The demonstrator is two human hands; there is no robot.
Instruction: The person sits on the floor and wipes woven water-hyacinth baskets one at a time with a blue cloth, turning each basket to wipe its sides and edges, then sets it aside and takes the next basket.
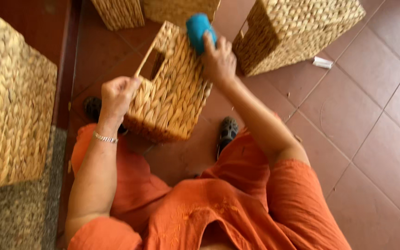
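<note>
A woven straw basket (174, 92) is held tilted in front of me, above my knees. My left hand (116, 95) grips its near left rim by the handle cut-out. My right hand (218, 58) presses a blue brush or sponge (197, 27) against the basket's upper right side. I wear orange clothing, and a thin bracelet (105, 138) circles my left wrist.
Another woven basket (292, 32) lies on the red tiled floor (371, 120) at the upper right. Two more baskets (121, 11) stand at the top. A large woven basket (10, 102) fills the left side. My dark sandals (228, 132) rest below the held basket. A white scrap (322, 62) lies on the tiles.
</note>
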